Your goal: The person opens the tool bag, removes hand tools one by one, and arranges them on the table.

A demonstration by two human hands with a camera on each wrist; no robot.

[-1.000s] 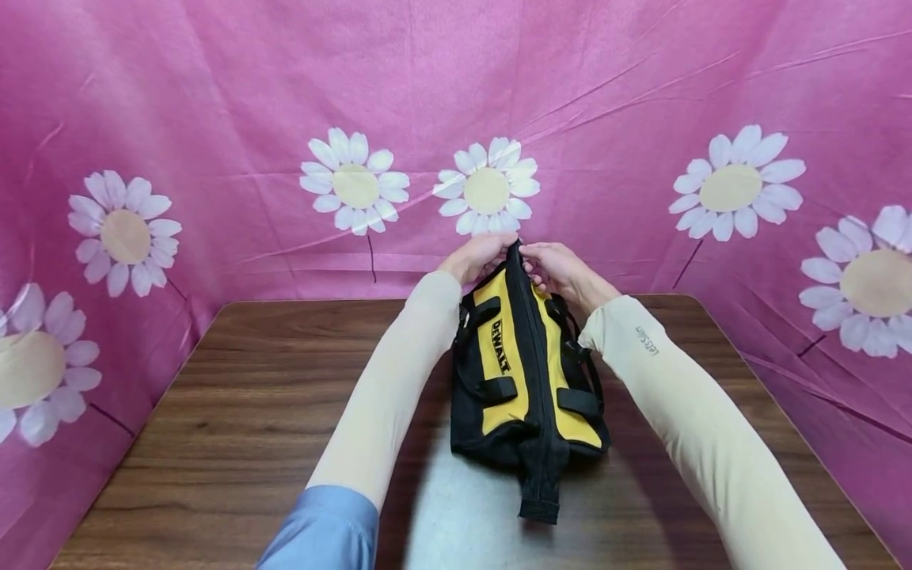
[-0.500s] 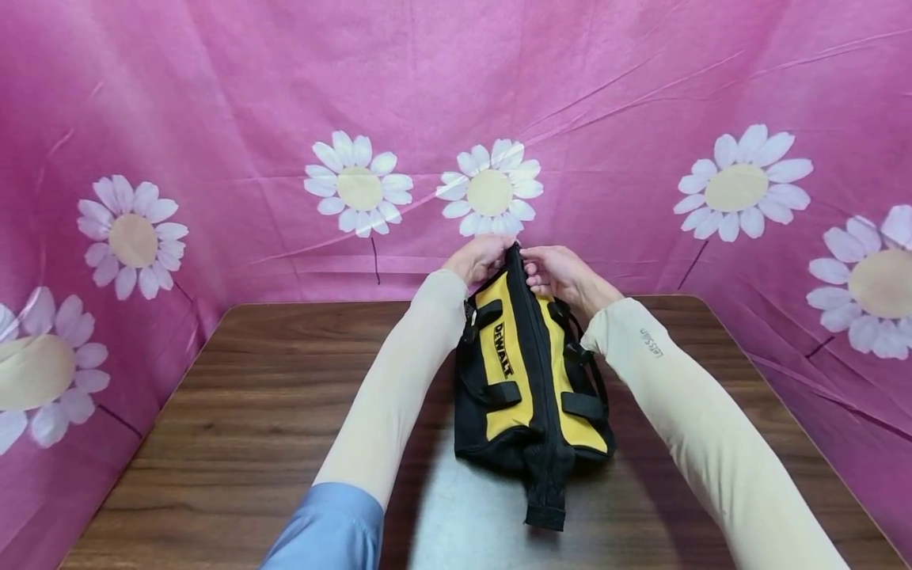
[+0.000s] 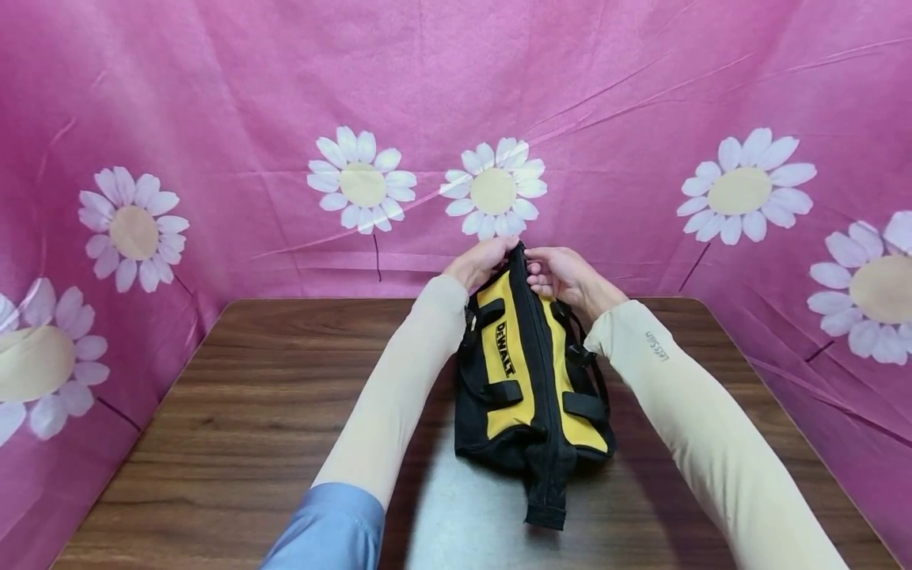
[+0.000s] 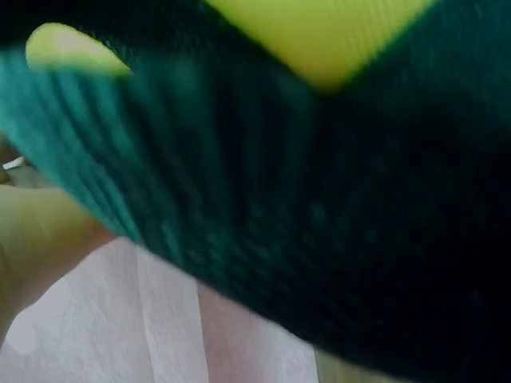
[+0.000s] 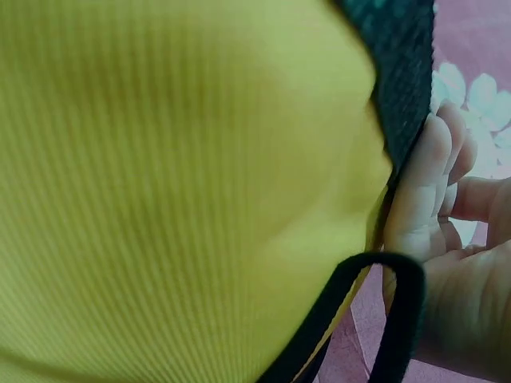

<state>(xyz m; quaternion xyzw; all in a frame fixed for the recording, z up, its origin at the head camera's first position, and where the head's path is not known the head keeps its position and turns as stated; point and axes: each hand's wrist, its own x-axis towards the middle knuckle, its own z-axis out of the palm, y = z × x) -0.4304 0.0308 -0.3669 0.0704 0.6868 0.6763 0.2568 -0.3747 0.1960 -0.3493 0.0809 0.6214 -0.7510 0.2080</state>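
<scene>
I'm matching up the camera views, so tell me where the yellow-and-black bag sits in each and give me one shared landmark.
Head: the bag is just right of centre, mostly in the lower half.
Left wrist: it fills the upper and right parts, blurred.
Right wrist: it fills the left and centre.
Shared landmark: its yellow fabric.

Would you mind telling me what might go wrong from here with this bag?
The left hand and right hand are at the far end of the bag, so its unheld near end might swing if they pull. The strap loop close to the right hand might catch on its fingers. If they work the zip, the cloth alongside could snag.
</scene>
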